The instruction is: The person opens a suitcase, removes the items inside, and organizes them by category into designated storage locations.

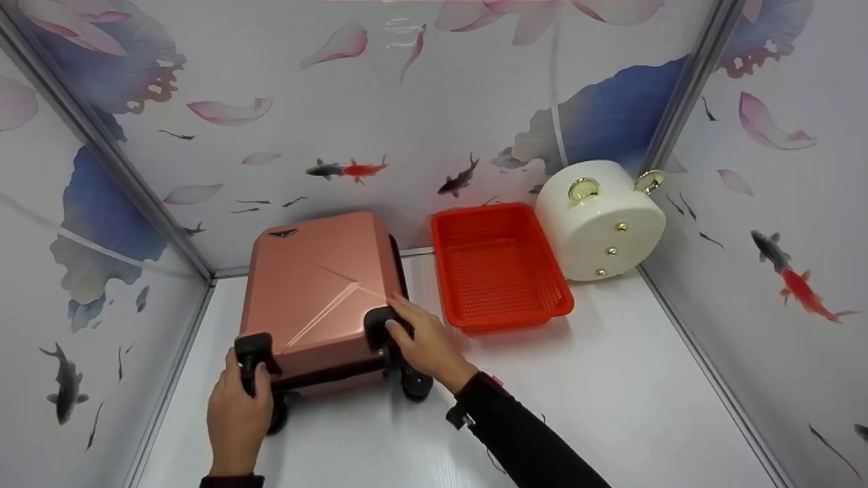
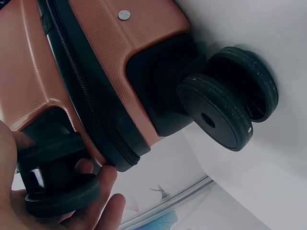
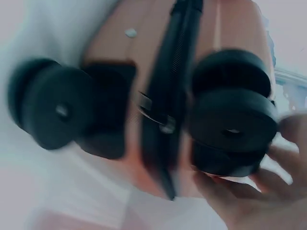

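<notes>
A rose-pink hard-shell suitcase [image 1: 315, 278] lies flat, its wheeled end towards me. My left hand [image 1: 237, 413] grips the upper left black wheel [image 1: 253, 349]; in the left wrist view its fingers [image 2: 106, 184] curl round that wheel's far side. On the upper right wheel [image 1: 380, 327] is my right hand [image 1: 427, 342], thumb against the wheel and fingers reaching over the shell's corner. The right wrist view, somewhat blurred, shows this double wheel [image 3: 232, 122] beside the fingers. A black zipper band [image 2: 88, 91] runs between the two shell halves. The lower wheels [image 1: 416, 385] are near the white surface.
Right of the suitcase sits a red perforated plastic basket [image 1: 447, 271]. A white rounded case [image 1: 576, 224] with gold rings and studs leans in the back right corner. White panels [image 1: 407, 102] printed with fish and petals enclose the surface on three sides.
</notes>
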`<move>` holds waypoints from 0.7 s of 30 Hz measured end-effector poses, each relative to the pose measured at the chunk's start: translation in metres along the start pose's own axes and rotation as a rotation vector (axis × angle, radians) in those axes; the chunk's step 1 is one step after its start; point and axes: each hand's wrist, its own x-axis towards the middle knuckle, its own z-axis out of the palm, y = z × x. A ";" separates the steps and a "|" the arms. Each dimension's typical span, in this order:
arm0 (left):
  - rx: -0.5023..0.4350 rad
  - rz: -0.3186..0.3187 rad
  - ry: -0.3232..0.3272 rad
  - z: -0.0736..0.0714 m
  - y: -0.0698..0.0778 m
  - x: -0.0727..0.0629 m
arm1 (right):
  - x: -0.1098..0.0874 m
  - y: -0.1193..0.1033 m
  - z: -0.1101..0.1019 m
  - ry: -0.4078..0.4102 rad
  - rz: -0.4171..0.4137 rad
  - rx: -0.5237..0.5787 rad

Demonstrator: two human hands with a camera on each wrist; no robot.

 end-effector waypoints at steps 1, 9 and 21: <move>0.001 -0.005 -0.003 -0.001 0.000 0.000 | -0.005 0.005 0.003 0.064 0.014 0.025; -0.001 -0.021 0.012 -0.006 -0.004 0.003 | -0.041 0.035 0.031 0.142 0.119 -0.131; -0.033 -0.014 -0.023 0.003 -0.003 0.002 | -0.053 0.042 0.040 0.008 0.184 -0.137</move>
